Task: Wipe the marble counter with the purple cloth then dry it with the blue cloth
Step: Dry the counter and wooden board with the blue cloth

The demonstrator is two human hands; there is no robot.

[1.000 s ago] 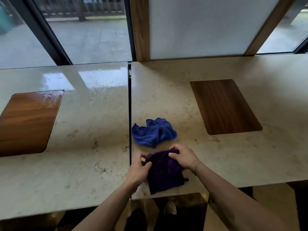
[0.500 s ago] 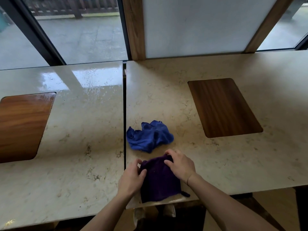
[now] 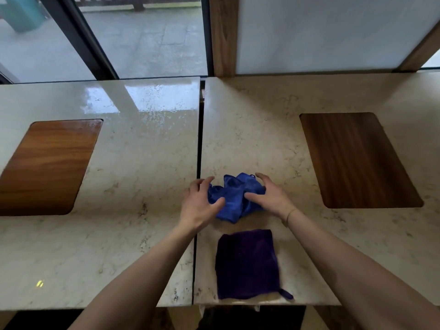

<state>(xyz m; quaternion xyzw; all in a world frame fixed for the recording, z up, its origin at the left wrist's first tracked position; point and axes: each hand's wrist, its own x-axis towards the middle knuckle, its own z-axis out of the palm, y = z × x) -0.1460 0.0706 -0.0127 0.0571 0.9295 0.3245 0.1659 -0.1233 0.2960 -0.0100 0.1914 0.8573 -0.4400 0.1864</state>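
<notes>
From my remote seat, the biggest thing I see is the table [image 3: 250, 129], two marble slabs split by a dark seam running from twelve to six o'clock. The left slab shines wet toward eleven o'clock, so I judge plenty of drying is left, and a cloth dragged across the seam could snag on its edge. A wood panel [image 3: 47, 165] sits at nine o'clock and another wood panel [image 3: 357, 160] at three; pushing water onto either would leave puddles where the marble pass misses them.

The purple cloth [image 3: 246, 264] lies folded flat at six o'clock, close to the near edge, its small loop almost at the lip. A forearm brushing it could knock it off the table.

The blue cloth [image 3: 234, 198] sits bunched at the centre, just beyond the purple one. My left hand [image 3: 198, 203] and right hand [image 3: 266, 196] flank it with fingers spread and loosely arched, thumbs resting on the fabric, nothing gripped yet. If I lift it as a wad, I judge only a small patch would touch the marble and it would smear the water instead of soaking it up.
</notes>
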